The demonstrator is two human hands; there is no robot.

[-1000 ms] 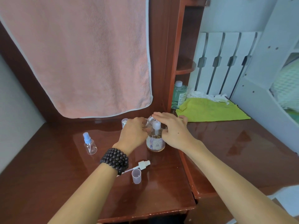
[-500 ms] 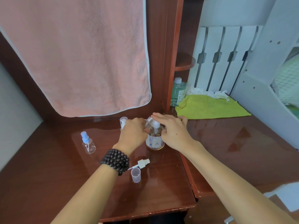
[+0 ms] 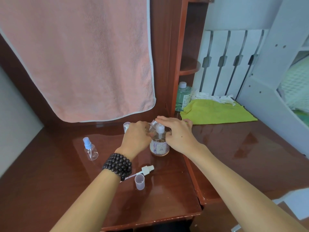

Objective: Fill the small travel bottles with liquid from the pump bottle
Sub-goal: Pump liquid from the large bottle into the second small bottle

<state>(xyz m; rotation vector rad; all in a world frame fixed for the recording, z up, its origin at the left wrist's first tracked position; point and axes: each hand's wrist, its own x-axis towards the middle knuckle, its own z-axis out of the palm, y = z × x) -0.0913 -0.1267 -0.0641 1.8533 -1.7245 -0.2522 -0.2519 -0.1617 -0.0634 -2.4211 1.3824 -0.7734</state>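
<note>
The clear pump bottle (image 3: 159,145) with a white pump head stands on the brown desk (image 3: 50,173). My right hand (image 3: 175,133) lies over its pump head, palm down. My left hand (image 3: 136,137) grips a small clear travel bottle (image 3: 151,126), tilted with its threaded neck at the pump spout; most of it is hidden by my fingers. A second travel bottle (image 3: 90,149) with a blue spray top stands at the left. A loose white spray top (image 3: 146,170) and a clear cap (image 3: 139,181) lie in front. Another small bottle (image 3: 126,127) peeks out behind my left hand.
A pink towel (image 3: 80,61) hangs over the desk's back. A green bottle (image 3: 183,96) stands in the shelf corner beside a green cloth (image 3: 217,113) with crumpled white tissue. A white ladder frame (image 3: 267,81) rises at the right. The desk's front edge is close.
The camera has shifted slightly. Both hands stay at the pump bottle; the pump head shows higher between my hands than half a second ago.
</note>
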